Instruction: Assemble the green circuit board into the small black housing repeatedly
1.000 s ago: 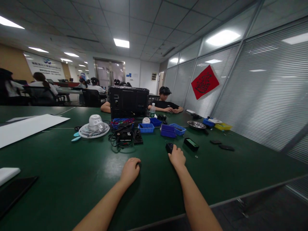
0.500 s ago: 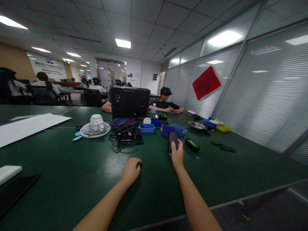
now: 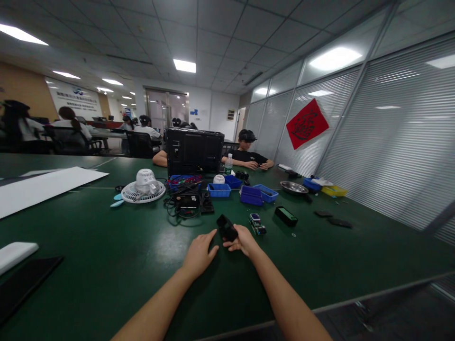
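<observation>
My right hand is closed around a black, box-like casing, which it holds tilted above the green table. One end of the casing looks hollow and faces away from me to the left. My left hand is open beside it, thumb and fingers apart, the fingertips close to the casing; whether they touch it I cannot tell. Just right of my right hand lies a small circuit board with a bluish part at its far end. Farther right sits a black rectangular case with a green inside.
Beyond my hands stand blue bins, tangled black cables with a device, a white fan, a metal bowl and a bottle. A large black panel stands upright. A person sits across the table.
My right hand has moved left and nearer with the black casing. The circuit board now shows on the table where that hand was. My left hand has moved slightly right and spread its fingers.
</observation>
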A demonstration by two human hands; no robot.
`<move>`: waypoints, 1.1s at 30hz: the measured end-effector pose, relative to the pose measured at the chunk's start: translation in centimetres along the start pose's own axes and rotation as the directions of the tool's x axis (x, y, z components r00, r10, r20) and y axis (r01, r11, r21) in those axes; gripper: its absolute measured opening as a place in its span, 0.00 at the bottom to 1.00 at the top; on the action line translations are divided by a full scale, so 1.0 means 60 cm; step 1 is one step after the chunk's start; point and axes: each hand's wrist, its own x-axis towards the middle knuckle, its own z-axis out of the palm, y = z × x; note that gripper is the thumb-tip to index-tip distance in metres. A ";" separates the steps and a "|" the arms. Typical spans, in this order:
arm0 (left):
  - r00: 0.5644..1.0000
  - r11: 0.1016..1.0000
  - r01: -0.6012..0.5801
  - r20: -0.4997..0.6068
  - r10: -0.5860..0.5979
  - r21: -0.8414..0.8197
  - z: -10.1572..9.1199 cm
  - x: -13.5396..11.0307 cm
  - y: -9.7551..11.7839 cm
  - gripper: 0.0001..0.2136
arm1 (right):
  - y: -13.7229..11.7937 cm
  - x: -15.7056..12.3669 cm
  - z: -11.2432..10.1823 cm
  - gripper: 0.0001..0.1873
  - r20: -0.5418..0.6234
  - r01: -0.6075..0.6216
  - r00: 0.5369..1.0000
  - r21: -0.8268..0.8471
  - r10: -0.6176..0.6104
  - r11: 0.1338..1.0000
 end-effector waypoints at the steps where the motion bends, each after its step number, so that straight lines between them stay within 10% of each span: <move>1: 1.000 1.000 -0.008 0.008 0.008 0.008 0.001 0.000 0.000 0.24 | 0.001 0.001 -0.003 0.18 -0.038 0.031 0.999 -0.104 -0.035 0.994; 10: 0.999 0.999 -0.027 0.024 0.026 0.047 -0.002 -0.004 0.005 0.24 | 0.000 0.002 -0.020 0.20 -0.143 0.156 0.856 -0.844 -0.496 0.512; 21: 0.996 0.990 -0.071 0.062 0.063 0.124 0.001 0.007 0.025 0.17 | 0.002 -0.002 0.003 0.21 0.008 0.332 0.804 -0.837 -0.595 0.436; 29: 0.999 0.989 -0.007 0.047 0.000 0.149 0.023 0.026 0.053 0.09 | -0.054 -0.030 -0.102 0.25 -0.439 -0.091 0.516 -0.882 -0.735 0.463; 33: 0.999 0.992 -0.003 0.052 -0.003 0.124 0.036 0.036 0.066 0.09 | -0.056 -0.020 -0.134 0.28 -0.506 -0.291 0.633 -0.857 -0.586 0.426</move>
